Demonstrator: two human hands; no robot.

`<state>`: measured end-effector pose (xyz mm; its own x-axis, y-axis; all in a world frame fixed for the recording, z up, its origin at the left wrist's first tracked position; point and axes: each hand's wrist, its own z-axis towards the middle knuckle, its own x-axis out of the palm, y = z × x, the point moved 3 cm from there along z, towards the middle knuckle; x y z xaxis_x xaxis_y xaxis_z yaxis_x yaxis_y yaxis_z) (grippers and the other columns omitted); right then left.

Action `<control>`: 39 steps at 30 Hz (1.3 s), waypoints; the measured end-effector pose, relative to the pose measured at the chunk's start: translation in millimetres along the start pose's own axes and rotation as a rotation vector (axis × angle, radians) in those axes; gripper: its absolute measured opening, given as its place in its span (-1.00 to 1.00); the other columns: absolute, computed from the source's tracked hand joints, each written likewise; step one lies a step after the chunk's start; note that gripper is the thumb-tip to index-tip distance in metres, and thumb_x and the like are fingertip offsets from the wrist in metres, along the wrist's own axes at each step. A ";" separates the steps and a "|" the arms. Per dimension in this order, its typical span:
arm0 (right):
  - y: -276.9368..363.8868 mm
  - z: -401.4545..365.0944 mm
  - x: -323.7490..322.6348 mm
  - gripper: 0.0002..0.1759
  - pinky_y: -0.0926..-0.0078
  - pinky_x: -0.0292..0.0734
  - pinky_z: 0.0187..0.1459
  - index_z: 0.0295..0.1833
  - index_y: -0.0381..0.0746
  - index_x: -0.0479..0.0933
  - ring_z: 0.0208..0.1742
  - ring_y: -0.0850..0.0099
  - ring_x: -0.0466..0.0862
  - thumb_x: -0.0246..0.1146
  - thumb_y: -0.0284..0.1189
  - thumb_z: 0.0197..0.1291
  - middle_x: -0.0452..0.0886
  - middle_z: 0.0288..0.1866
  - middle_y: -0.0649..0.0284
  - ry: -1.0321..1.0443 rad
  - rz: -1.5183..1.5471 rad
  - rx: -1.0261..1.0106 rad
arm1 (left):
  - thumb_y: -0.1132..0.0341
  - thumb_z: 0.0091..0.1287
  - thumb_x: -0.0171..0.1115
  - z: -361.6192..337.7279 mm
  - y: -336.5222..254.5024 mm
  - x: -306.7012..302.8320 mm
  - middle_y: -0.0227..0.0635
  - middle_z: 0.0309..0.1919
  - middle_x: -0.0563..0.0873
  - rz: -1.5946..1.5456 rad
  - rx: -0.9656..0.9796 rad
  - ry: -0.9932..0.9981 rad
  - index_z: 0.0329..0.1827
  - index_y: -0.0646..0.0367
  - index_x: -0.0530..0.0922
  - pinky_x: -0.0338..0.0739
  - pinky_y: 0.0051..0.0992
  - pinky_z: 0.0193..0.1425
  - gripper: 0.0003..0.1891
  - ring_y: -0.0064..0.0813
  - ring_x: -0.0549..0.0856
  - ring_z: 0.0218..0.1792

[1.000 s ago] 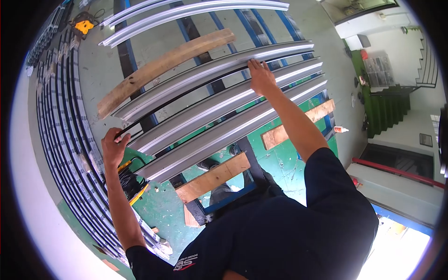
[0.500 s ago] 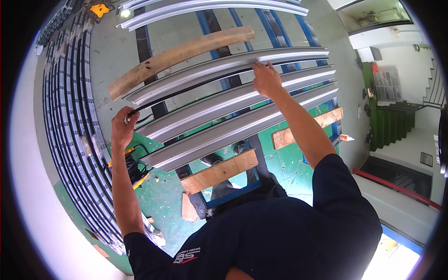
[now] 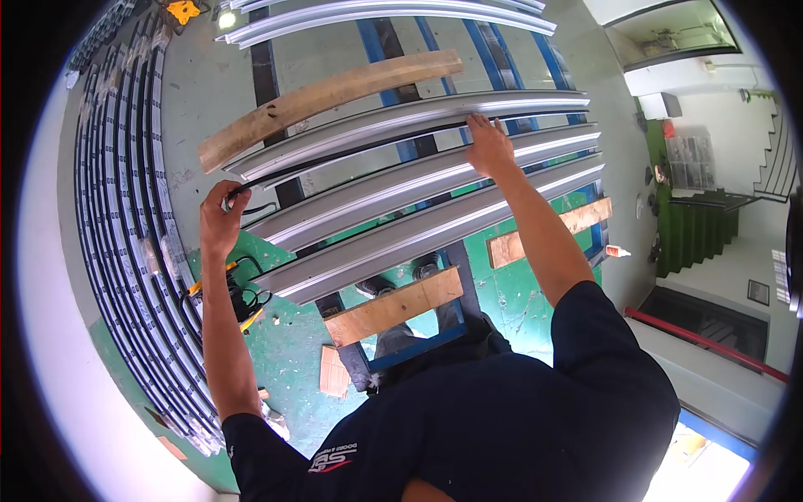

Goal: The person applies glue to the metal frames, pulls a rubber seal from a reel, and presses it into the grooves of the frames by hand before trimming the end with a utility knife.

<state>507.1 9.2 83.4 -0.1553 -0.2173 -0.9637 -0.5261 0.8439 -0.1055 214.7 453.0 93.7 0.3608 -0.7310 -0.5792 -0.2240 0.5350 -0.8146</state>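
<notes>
From the head camera: the left hand (image 3: 219, 222) is closed around the loose end of a black strip (image 3: 335, 160), which runs along the near edge of the top metal rail (image 3: 401, 115). The right hand (image 3: 489, 149) presses on that rail, fingers spread flat. Pulled unevenly, the strip could kink or spring out between the hands.

Bright, even daylight fills my view. The strongest light comes from an opening (image 3: 715, 456) at the near right, blown out to white. Glare streaks run along the aluminium rails (image 3: 401, 188), and a small lamp (image 3: 226, 18) flares at the far left. Shadows are soft. The fisheye bends straight edges, and black corners ring everything
</notes>
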 end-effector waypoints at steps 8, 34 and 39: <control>-3.2 -3.1 1.3 -0.27 0.02 0.05 0.67 0.54 -0.21 0.33 0.64 0.25 0.32 0.25 -0.52 0.21 0.38 0.61 0.17 -0.100 0.038 0.177 | 0.30 0.37 0.46 -4.2 -4.2 -2.9 -0.26 -0.31 0.74 0.018 -0.010 0.001 -0.11 0.34 0.68 0.54 -0.45 -0.05 -0.75 -0.47 0.63 -0.25; 62.4 -11.0 -23.7 -0.35 -0.18 0.05 0.64 0.46 -0.25 0.39 0.63 0.25 0.34 0.27 -0.45 0.23 0.40 0.58 0.14 0.011 0.000 -0.002 | 0.27 0.42 0.42 1.3 -1.4 3.2 -0.26 -0.33 0.73 -0.010 0.012 -0.045 -0.11 0.34 0.69 0.53 -0.48 -0.05 -0.75 -0.49 0.61 -0.27; 80.0 -21.0 9.9 -0.34 -0.15 0.05 0.64 0.47 -0.26 0.39 0.61 0.28 0.36 0.29 -0.43 0.23 0.44 0.55 0.16 -0.152 -0.018 -0.101 | 0.27 0.43 0.41 -2.1 1.2 5.4 -0.27 -0.31 0.74 0.011 -0.045 -0.048 -0.11 0.34 0.69 0.53 -0.48 -0.04 -0.75 -0.49 0.63 -0.25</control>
<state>445.9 64.3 70.6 -0.0209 -0.1493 -0.9886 -0.6104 0.7850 -0.1057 214.5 448.9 89.5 0.4009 -0.7033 -0.5871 -0.2688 0.5223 -0.8093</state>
